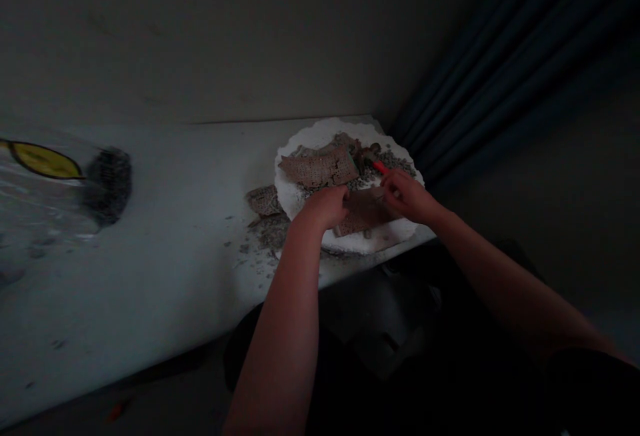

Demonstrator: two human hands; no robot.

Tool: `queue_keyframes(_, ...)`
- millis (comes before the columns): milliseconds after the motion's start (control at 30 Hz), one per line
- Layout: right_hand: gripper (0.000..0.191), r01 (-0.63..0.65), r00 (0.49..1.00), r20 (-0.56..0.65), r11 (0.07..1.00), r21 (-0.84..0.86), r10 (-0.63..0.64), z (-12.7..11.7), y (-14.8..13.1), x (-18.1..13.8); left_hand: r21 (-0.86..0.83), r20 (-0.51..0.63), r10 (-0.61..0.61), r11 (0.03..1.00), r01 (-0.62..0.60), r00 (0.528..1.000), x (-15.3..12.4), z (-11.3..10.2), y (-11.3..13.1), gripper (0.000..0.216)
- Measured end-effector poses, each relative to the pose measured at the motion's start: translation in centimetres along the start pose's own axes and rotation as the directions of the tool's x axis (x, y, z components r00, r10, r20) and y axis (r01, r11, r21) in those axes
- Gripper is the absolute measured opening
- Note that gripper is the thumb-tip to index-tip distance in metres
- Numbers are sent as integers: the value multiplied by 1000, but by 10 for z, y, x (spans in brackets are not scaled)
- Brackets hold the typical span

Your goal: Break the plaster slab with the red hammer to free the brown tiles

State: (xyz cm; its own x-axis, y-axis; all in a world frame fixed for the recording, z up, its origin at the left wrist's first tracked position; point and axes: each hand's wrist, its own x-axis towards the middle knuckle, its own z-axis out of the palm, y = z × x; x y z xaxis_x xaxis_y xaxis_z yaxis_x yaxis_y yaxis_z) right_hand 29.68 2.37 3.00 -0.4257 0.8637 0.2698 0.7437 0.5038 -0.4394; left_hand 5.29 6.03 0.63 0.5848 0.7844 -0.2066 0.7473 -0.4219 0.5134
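A white scalloped round board (pixel 320 131) lies on the table and bears brown textured pieces and loose grey grit. My left hand (pixel 327 206) is closed at the left end of the nearer brown perforated piece (pixel 365 211). My right hand (pixel 407 195) is closed, and a short red stick-like object (pixel 381 167) sticks out at its fingers, pointing to the back left. The object's other end is hidden by the hand. Behind my hands lies a larger curved brown perforated piece (pixel 320 167) with cracks. Small dark bits (pixel 370 151) rest beside it.
Left of the board, another textured piece (pixel 264 201) lies among scattered grit (pixel 273 233) on the white table (pixel 185 236). A clear plastic bag (pixel 45 203) with a yellow mark and dark contents sits at far left. Dark curtains (pixel 500 56) hang at the right, beside the wall.
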Motion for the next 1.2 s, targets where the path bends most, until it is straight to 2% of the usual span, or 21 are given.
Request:
queue_keyframes(67,9,-46,996,-68,997,61,51,-4,-17,-9,19,-3,0,1000,0,1000,0,-1,1,34)
queue_keyframes(100,9,-84,995,-43,991,107,89,-3,-29,-15,19,0,-3,1000,3,1000,0,-2,1,34)
queue_keyframes(167,8,-160,984,114,968,194,140,9,-58,-29,-2,11,-9,1000,9,1000,-1,-3,2,34)
queue_keyframes(200,7,-171,968,219,963,210,124,19,-73,-36,-17,16,-10,1000,10,1000,-1,-4,3,34)
queue_keyframes(267,3,-160,931,355,966,202,80,45,-97,-48,-36,16,-9,999,10,1000,-2,-4,4,34)
queue_keyframes(300,4,-158,922,381,967,200,72,57,-105,-51,-38,14,-9,999,9,1000,-3,-4,4,33)
queue_keyframes(367,20,-227,930,341,945,238,137,75,-111,-52,-40,10,-12,999,12,1000,-4,-4,4,34)
queue_keyframes(433,28,-283,953,185,923,260,240,79,-101,-47,-40,10,-18,999,18,1000,-4,-4,4,35)
queue_keyframes(533,16,-325,932,-91,921,214,350,63,-69,-36,-31,13,-17,999,17,1000,-2,-3,3,36)
queue_keyframes(600,9,-349,904,-195,920,180,381,47,-45,-29,-23,18,-9,1000,9,1000,-1,-2,2,37)
queue_keyframes(633,7,-359,901,-198,920,159,386,41,-34,-26,-22,19,-6,1000,6,1000,0,-2,2,37)
queue_keyframes(667,5,-368,907,-166,919,138,388,35,-25,-24,-24,18,-5,1000,5,1000,0,-2,2,37)
queue_keyframes(767,3,-345,938,29,938,40,344,28,-7,-15,-34,8,-5,999,6,1000,-1,-2,2,38)
queue_keyframes(867,5,-310,933,167,948,-70,318,29,0,-6,-31,14,-9,999,10,1000,-2,-2,2,38)
queue_keyframes(1033,4,-310,904,263,940,-140,337,27,7,6,-22,25,-18,1000,19,1000,-2,-3,2,35)
queue_keyframes(1200,6,-296,896,301,944,-147,327,23,14,9,-41,16,-9,999,9,1000,-3,-3,2,36)
